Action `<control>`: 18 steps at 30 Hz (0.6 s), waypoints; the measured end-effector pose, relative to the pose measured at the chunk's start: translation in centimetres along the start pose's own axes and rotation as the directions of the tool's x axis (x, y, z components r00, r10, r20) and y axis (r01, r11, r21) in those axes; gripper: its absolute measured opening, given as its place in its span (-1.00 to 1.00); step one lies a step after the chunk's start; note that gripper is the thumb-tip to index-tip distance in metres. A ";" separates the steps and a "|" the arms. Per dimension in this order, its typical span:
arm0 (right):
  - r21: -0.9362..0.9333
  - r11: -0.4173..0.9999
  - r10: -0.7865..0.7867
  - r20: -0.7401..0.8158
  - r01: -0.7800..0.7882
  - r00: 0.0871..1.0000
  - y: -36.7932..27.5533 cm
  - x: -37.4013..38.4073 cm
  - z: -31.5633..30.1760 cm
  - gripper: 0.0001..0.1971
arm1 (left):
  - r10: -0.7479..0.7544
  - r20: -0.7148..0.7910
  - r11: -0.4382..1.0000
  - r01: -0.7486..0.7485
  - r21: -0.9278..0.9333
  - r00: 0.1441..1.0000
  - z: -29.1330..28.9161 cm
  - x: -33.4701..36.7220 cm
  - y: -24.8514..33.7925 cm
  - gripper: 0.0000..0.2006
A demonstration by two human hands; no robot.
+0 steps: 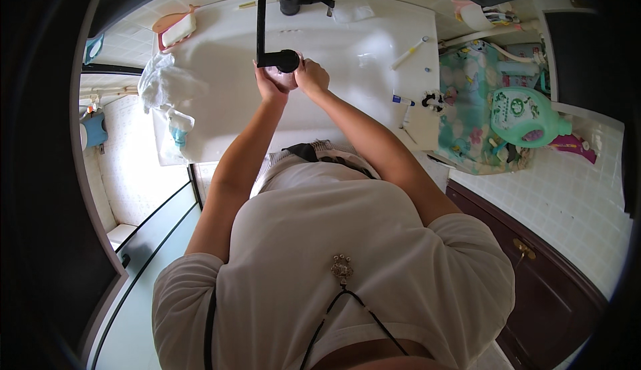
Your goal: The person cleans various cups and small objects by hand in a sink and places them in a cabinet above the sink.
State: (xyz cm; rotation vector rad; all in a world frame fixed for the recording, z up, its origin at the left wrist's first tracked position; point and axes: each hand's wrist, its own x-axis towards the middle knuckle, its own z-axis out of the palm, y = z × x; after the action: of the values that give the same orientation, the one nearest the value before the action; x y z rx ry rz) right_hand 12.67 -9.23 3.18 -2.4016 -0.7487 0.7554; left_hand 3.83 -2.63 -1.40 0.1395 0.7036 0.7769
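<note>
Upper ctr of frame: pink thing [279,78] betw. both hands, right at the spout end of the blk faucet [261,23], over white basin [360,106]. Spout end hides part of it, so kind & full shape unclear; looks rounded.

L hand [268,88]: wrapped along its left side, fingers mostly hidden. R hand [314,78]: curled, near-fist, up against its right side; can't tell if it grips or only presses.

Risks, my read:
- Slip. If surface is wet or soapy, smooth rounded sides could slide out of L hand, esp. if R hand pushes hard. Would drop into basin; knock or chip poss.
- Bump. Thing v. close under spout; lifting w/o first drawing it toward the body could hit the spout end.
- Splash. Can't tell if water's running. If it is, a curved surface this near the outlet could throw spray at white shirt [360,230], which is close to basin's near edge.
- Elbow/forearm sweep. Swinging R arm out could catch small tube [403,100] or toothbrush [408,54], both right of ctr. L arm same w/ small bottle [179,130], left side near basin edge; white cloth [165,80] just above it in frame, might get dragged along.
</note>
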 end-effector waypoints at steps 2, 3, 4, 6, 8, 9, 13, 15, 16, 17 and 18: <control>-0.089 0.996 0.002 0.048 0.002 0.999 -0.3 -0.5 -1.1 -0.32 | 0.049 -0.022 0.995 -0.047 0.087 0.999 -0.9 1.0 0.0 -0.54; -0.173 0.985 0.007 0.096 0.010 0.995 -0.2 -0.6 -1.1 -0.34 | 0.102 -0.041 0.980 -0.093 0.179 0.994 -1.3 1.5 0.2 -0.52; -0.176 0.984 0.000 0.100 0.018 0.995 -0.3 -0.9 -0.9 -0.34 | 0.109 -0.044 0.980 -0.100 0.174 0.993 -1.8 1.9 0.4 -0.52; 0.037 0.994 0.105 -0.024 -0.104 0.994 0.1 -1.1 -0.2 -0.35 | -0.007 -0.107 0.952 0.040 0.303 0.994 -1.2 2.2 0.8 -0.51; 0.432 0.877 0.207 0.059 -0.212 0.977 0.3 -1.0 -0.3 -0.37 | -0.118 -0.116 0.920 0.153 0.362 0.986 0.7 1.0 0.6 -0.49; 0.743 0.602 0.251 0.172 -0.293 0.952 0.3 -1.0 -0.5 -0.38 | -0.217 -0.132 0.873 0.253 0.416 0.967 1.7 0.5 0.6 -0.46; 0.727 0.560 0.023 0.466 -0.397 0.884 1.9 -0.4 -2.7 -0.39 | -0.263 -0.143 0.840 0.299 0.452 0.954 2.7 0.5 1.4 -0.42; 0.725 0.567 0.005 0.473 -0.392 0.881 1.8 -0.6 -2.7 -0.37 | -0.124 -0.153 0.818 0.188 0.543 0.980 2.1 1.3 1.5 -0.43; 0.722 0.573 -0.010 0.480 -0.389 0.877 1.8 -0.8 -2.6 -0.34 | -0.119 -0.150 0.820 0.182 0.542 0.981 1.7 1.5 1.6 -0.43; 0.723 0.573 -0.010 0.478 -0.387 0.878 1.9 -0.8 -2.3 -0.34 | -0.023 -0.033 0.716 0.039 0.697 0.999 1.7 1.4 1.4 -0.44; 0.692 0.582 0.058 0.489 -0.427 0.870 1.9 -1.0 -2.0 -0.31 | 0.053 0.100 0.576 -0.113 0.810 0.994 1.7 1.2 1.2 -0.44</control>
State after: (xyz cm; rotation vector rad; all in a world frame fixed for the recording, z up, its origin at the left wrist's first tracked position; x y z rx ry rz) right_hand 13.90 -11.83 3.77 -1.5253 -0.1135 1.4074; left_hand 4.73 -0.70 -0.32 1.0623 0.9614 0.4696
